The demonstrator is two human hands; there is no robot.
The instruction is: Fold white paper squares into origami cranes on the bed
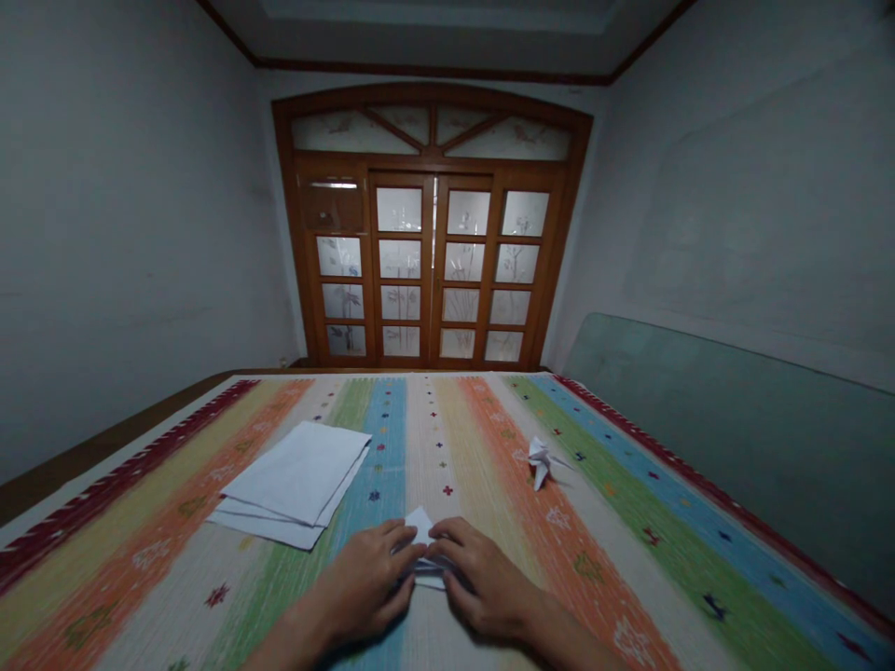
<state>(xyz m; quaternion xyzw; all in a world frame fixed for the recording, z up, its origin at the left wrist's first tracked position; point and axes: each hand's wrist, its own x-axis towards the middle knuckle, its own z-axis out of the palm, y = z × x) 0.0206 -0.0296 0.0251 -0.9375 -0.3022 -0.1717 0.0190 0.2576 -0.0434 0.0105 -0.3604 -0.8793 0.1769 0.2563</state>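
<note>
A small piece of folded white paper [419, 524] lies on the striped cloth right in front of me, with its pointed tip facing away. My left hand [370, 573] grips its left side, the fingers bent and pressed onto the paper. From the other side my right hand [482, 573] pinches it between thumb and fingers. The fingertips of both hands nearly meet over the middle and hide much of the folds. A lower edge of the paper shows between the two thumbs.
To the left lies a loose stack of white paper sheets [297, 475]. A folded white paper crane [540, 461] stands on the right. The striped tablecloth [475, 447] covers the table. A pale green panel [734, 429] runs along the right side; wooden glazed doors [433, 270] stand beyond.
</note>
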